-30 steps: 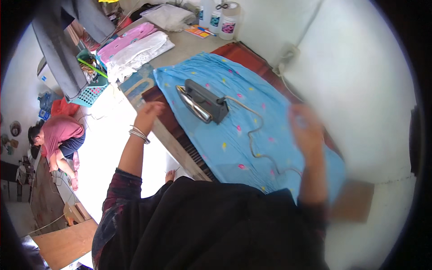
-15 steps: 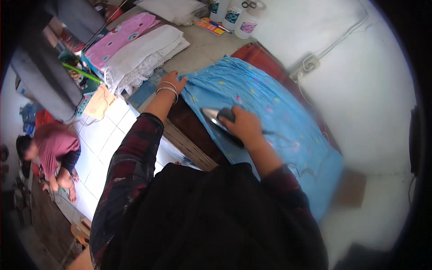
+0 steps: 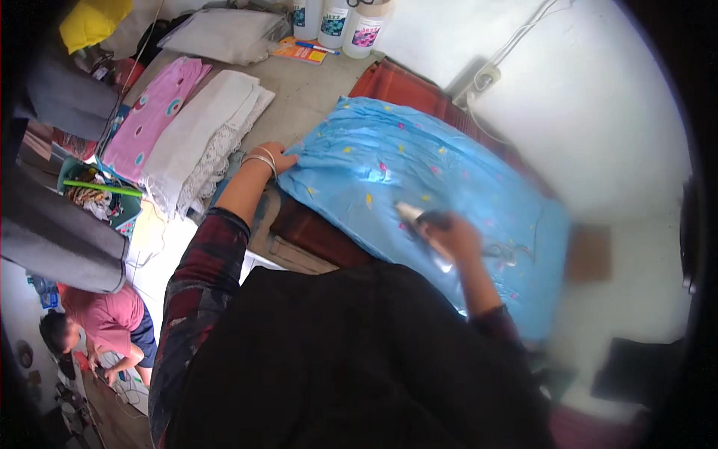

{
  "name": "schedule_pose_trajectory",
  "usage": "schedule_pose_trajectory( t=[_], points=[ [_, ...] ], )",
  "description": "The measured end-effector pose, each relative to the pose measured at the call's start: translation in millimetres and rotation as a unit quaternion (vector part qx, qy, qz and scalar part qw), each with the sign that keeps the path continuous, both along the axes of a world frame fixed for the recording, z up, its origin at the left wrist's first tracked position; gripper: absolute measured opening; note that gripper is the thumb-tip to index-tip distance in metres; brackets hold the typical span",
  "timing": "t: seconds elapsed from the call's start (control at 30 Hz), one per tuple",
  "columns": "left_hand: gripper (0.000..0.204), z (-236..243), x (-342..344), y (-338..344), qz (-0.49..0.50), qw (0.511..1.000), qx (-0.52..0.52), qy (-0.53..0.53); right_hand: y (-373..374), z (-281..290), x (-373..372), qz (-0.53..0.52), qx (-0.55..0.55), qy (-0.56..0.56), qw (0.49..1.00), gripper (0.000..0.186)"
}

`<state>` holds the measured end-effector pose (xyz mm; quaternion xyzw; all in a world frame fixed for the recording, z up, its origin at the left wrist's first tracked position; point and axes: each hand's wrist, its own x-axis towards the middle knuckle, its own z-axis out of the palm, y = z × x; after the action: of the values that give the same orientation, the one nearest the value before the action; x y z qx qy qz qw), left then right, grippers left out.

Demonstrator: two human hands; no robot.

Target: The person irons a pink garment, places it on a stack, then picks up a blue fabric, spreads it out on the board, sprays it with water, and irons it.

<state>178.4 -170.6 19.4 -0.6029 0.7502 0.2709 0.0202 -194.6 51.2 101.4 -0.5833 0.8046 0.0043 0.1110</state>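
Observation:
A light blue cloth (image 3: 419, 161) with small coloured dots lies spread over a dark red pad (image 3: 389, 78) on the table. My left hand (image 3: 275, 156), with bangles at the wrist, presses on the cloth's left edge. My right hand (image 3: 451, 238) grips the handle of an iron (image 3: 416, 217) that rests on the cloth near its front edge; its cord (image 3: 508, 253) trails to the right. The hand and iron are blurred.
Folded white (image 3: 209, 135) and pink (image 3: 149, 112) cloths lie left of the blue one. White plastic jars (image 3: 336, 22) stand at the back. A wall socket (image 3: 485, 77) sits by the white wall. A person in a red top (image 3: 97, 322) crouches on the floor at lower left.
My right hand has taken hold of the iron and slid it toward the cloth's near edge. My left hand has moved onto the cloth's left edge. My head has shifted, so the view changed.

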Motion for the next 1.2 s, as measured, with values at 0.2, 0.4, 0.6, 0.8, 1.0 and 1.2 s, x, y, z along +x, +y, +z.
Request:
schedule_pose_trajectory(
  t=[0.2,0.4,0.6,0.8,1.0,1.2],
  points=[
    [0.068,-2,-27,-32,0.057,0.990,0.120,0.038,-30,7,88,0.184,-0.028,-0.009,0.982,0.046],
    [0.054,-29,-24,-39,0.065,0.987,-0.014,0.149,-135,7,85,0.058,-0.132,-0.002,0.989,0.041],
    [0.041,-5,-32,-18,0.119,0.981,-0.078,0.130,-168,0,115,0.182,-0.068,-0.002,0.981,0.045],
    [0.039,-9,-25,-24,0.123,0.984,-0.092,0.093,-176,10,129,0.223,-0.037,-0.019,0.974,0.047],
    [0.039,-3,-16,-31,0.123,0.985,-0.060,0.109,-156,4,147,0.251,-0.011,-0.036,0.967,0.049],
    [0.038,-9,0,-33,0.167,0.967,-0.126,0.143,-207,-1,155,0.313,-0.062,-0.009,0.948,0.046]
  ],
)
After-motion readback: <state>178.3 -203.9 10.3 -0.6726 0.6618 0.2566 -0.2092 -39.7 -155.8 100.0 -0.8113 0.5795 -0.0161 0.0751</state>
